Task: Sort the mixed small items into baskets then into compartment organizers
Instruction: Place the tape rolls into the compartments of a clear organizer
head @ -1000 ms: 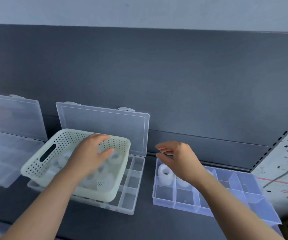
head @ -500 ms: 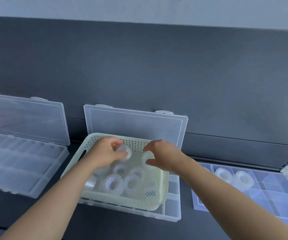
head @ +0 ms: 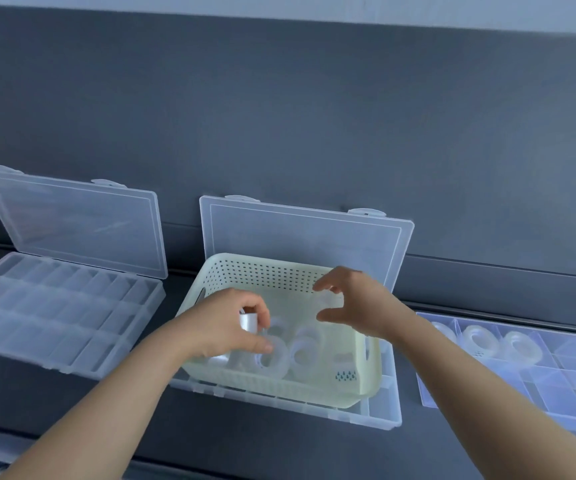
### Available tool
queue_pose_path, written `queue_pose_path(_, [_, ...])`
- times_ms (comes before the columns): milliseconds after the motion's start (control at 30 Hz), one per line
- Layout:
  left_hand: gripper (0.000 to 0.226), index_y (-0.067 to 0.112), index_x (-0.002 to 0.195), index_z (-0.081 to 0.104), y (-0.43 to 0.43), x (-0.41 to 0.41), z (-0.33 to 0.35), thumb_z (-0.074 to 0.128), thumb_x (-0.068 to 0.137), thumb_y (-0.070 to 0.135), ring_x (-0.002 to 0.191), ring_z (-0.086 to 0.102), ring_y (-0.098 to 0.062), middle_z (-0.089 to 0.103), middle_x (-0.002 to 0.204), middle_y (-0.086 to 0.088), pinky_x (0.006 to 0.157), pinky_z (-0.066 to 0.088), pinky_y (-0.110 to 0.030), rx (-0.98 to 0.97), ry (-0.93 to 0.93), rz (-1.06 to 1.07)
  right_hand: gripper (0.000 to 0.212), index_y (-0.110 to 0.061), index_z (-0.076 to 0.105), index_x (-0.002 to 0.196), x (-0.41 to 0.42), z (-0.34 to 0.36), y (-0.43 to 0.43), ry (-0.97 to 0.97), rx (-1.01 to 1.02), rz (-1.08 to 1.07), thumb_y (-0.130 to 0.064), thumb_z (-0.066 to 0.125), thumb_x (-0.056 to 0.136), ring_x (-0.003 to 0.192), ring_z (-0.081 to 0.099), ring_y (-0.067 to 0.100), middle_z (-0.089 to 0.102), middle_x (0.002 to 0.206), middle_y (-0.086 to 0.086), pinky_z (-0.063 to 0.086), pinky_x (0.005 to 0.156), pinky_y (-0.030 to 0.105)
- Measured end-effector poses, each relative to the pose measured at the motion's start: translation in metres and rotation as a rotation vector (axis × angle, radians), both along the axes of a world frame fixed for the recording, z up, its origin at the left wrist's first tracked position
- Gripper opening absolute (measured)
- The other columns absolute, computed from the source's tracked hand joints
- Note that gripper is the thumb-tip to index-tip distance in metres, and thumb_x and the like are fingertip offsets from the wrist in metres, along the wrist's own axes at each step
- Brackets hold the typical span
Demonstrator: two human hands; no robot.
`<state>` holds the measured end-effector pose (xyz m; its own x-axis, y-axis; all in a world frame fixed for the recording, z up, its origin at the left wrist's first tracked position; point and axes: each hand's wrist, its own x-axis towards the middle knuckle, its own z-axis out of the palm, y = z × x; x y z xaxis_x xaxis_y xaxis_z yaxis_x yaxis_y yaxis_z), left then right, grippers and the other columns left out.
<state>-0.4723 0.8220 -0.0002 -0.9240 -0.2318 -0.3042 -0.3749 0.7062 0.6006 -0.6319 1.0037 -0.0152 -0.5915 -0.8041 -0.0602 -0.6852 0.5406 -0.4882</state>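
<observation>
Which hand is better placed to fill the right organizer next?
Right, probably: the right hand is nearer the right organizer; the left hand, gripping a roll, would have to cross the basket.

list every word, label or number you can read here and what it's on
None: no text can be read.
The basket, the tape rolls and the clear organizers bear no legible print.
The dark marks low on the basket's near wall are a dot pattern, not letters.

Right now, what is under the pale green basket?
The basket sits on an open clear organizer; only its front and right compartments show. The compartments beneath the basket are hidden.
</observation>
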Motion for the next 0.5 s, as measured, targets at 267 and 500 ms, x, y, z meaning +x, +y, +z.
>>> queue_pose_path(267, [0.003,0.039,0.077,0.067,0.008,-0.003,-0.004,0.066,0.076,0.041,0.084,0.062,-0.001,0.064,0.093,0.027,0.081,0.053,-0.035,-0.168,0.055,0.013,0.042,-0.032,0.060,0.108,0.011,0.010,0.033,-0.256,-0.359,-0.126,-0.021,0.081,0.073,0.100,0.060,0.002,0.061,0.112,-0.011,0.050,0.083,0.013])
queue_pose_path(500, [0.006,0.034,0.074,0.066,0.076,-0.039,0.027,0.070,0.077,0.035,0.077,0.060,-0.006,0.066,0.080,0.020,0.069,0.050,-0.030,-0.072,0.410,0.176,0.044,-0.024,0.063,0.113,0.002,0.021,0.106,-0.327,-0.531,-0.312,-0.014,0.080,0.074,0.095,0.066,-0.001,0.069,0.105,-0.010,0.050,0.075,0.009])
